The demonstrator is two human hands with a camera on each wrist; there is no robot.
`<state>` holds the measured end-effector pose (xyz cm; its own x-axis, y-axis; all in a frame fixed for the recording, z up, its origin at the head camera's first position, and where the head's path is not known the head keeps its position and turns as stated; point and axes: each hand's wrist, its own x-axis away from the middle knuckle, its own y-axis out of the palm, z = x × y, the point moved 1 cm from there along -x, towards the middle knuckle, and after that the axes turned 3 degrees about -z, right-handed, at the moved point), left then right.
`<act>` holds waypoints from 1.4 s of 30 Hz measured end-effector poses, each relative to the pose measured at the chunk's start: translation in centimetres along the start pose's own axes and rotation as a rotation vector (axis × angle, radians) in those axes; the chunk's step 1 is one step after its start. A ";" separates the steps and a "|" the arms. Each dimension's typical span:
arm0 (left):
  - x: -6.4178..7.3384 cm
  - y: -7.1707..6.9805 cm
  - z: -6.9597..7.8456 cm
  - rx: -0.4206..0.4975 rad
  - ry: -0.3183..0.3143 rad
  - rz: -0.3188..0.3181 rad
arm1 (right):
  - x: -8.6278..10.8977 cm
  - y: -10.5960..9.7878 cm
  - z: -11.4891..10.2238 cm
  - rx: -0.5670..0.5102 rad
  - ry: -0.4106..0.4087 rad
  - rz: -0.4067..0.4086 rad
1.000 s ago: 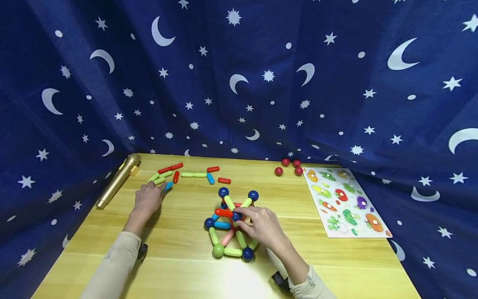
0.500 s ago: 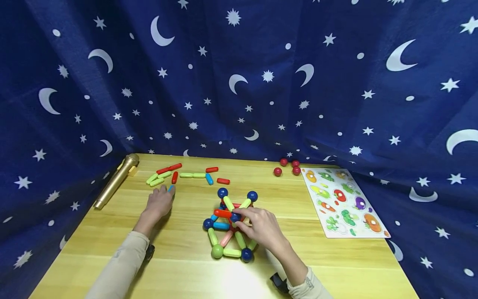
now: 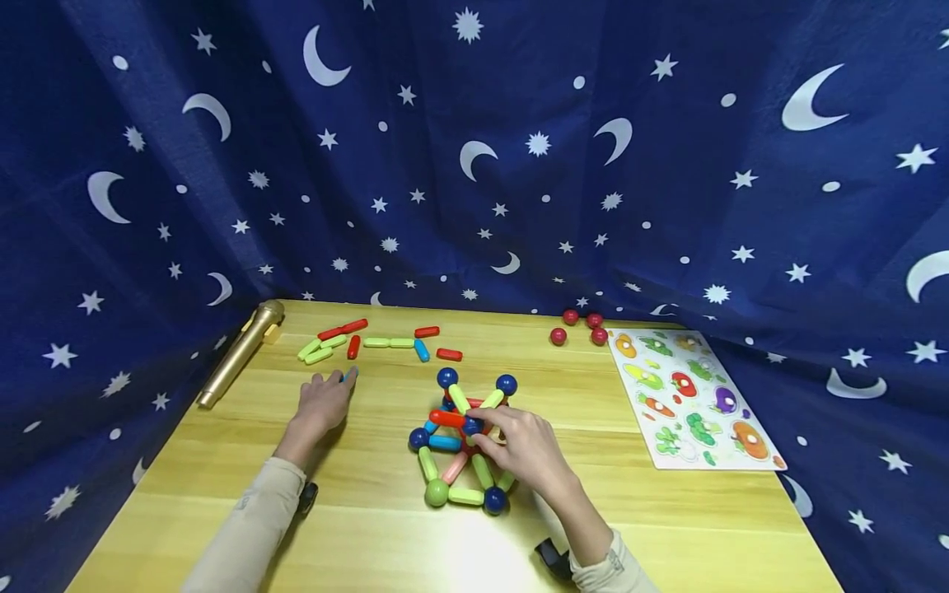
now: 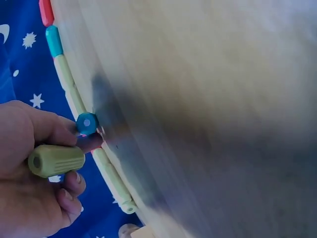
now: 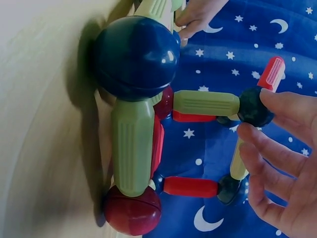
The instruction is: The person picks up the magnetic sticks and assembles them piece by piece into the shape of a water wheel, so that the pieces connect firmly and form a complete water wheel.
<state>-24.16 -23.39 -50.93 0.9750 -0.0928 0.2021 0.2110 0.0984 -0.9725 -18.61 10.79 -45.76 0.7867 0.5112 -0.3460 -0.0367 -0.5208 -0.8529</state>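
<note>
At the left my left hand [image 3: 324, 405] reaches over the table, pinching a blue magnetic rod [image 4: 86, 123] between its fingers. A light green rod [image 4: 57, 161] also sits within that hand, near the palm in the left wrist view. At the centre stands a framework of magnetic rods and balls, with a green ball [image 3: 437, 493] at its front corner. My right hand [image 3: 530, 449] pinches a dark blue ball [image 5: 255, 107] high on this framework. From that ball a red rod [image 3: 447, 418] sticks out to the left, its far end free.
Loose red, green and blue rods lie beyond my left hand, including a red one [image 3: 449, 355]. Several red balls [image 3: 558, 336] sit near the back edge. A vegetable puzzle board [image 3: 647, 420] lies right; a gold toy microphone [image 3: 240, 354] lies left. A starry curtain [image 3: 474, 206] hangs behind.
My left hand has moved right, away from the loose green rods, carrying the blue rod. My right hand has stayed on the dark blue ball, and the framework stands as before.
</note>
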 end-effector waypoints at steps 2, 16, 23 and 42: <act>-0.2 0.0 0.1 0.003 -0.002 -0.012 | -0.1 -0.1 0.1 0.001 0.003 0.001; 1.4 -1.8 5.8 0.587 0.162 0.248 | 0.1 -0.2 0.5 -0.004 0.032 -0.018; 3.3 -2.6 10.1 0.591 0.443 0.175 | 0.3 0.1 0.4 0.001 0.045 -0.031; 1.2 0.8 8.0 0.658 0.492 -0.138 | 0.1 0.4 0.0 -0.040 0.034 -0.002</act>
<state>-22.26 -15.52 -50.57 0.8277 -0.5535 0.0925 0.4729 0.5991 -0.6462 -18.57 10.63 -46.18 0.8073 0.4893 -0.3299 -0.0104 -0.5472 -0.8369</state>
